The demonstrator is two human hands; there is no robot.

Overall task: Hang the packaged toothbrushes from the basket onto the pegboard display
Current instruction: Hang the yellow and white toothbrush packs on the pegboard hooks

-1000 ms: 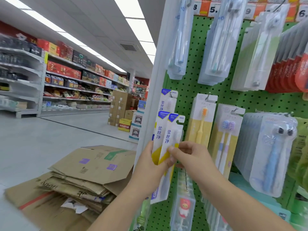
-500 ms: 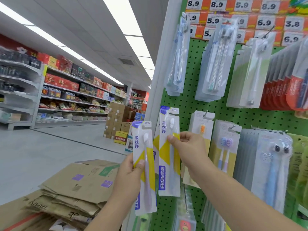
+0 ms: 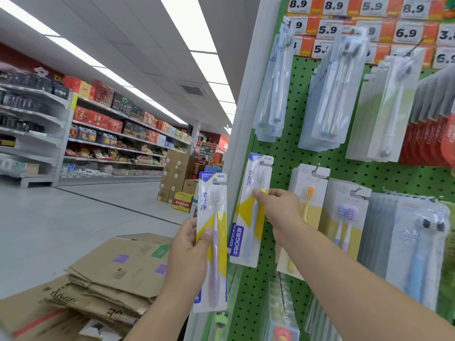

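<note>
Hands: both are grasping a pack each, so one can be hung while the other is waiting in reserve.
Right hand point(image 3: 279, 207): it is pinching a white, yellow and blue carded toothbrush pack point(image 3: 250, 217) around its upper middle, thumb on the front, holding it upright against the green perforated pegboard point(image 3: 283, 168); gripping below the top is leaving the hang-hole free for a peg.
Pack top: it is sitting level with the neighbouring hooks at the board's left edge; whether the hole is already over a peg I cannot tell.
Left hand point(image 3: 189, 244): it is clasping a second, matching white and yellow toothbrush pack point(image 3: 213, 242) at mid-height, upright and clear of the board, probably to keep it out of the way and ready.
Neighbours: a pale yellow card with an orange-headed brush point(image 3: 307, 200) is hanging just beside the right hand, so the new pack is seemingly being lined up as the leftmost column of that row.
Basket: it is not in view.
Floor side: flattened brown cardboard boxes point(image 3: 103, 279) are lying stacked below the left arm.
Next step, as I judge it: sliding the hole onto the peg and letting go.
</note>
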